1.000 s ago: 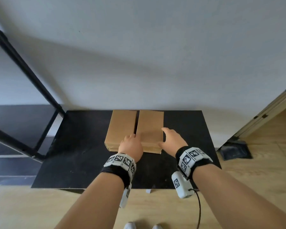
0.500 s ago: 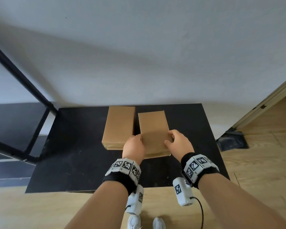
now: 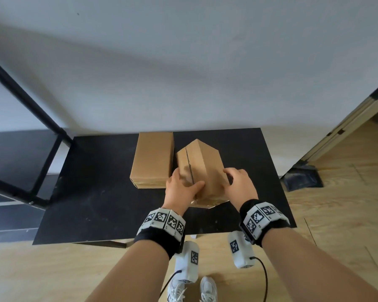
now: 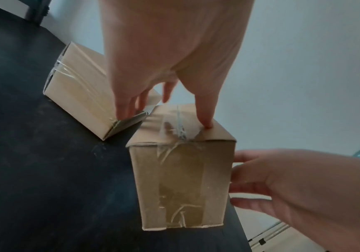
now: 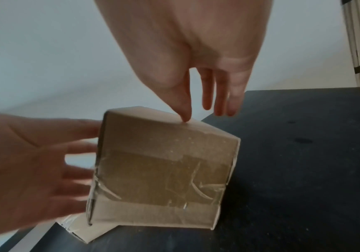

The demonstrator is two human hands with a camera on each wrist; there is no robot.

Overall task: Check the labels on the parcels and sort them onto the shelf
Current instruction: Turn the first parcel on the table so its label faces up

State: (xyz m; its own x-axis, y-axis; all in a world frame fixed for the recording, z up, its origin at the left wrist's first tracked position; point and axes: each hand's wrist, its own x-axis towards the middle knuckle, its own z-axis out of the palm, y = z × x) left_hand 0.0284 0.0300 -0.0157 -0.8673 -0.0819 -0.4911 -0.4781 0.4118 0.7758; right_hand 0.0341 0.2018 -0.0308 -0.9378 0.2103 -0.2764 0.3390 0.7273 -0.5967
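Turning a parcel (image 3: 202, 171) over between both hands to hunt for its label, judging by the tilt; left hand (image 3: 180, 189) grips its near-left side, thumb across the taped seam; right hand (image 3: 238, 186) grips the near-right side, fingers curled round the edge; no label visible yet, so next move likely needs more rotation; second parcel (image 3: 152, 159) lies flat just left of the left hand; wrist views show the taped end face (image 4: 183, 184), mostly hidden from the head view; shelf frame (image 3: 31, 110) far left.
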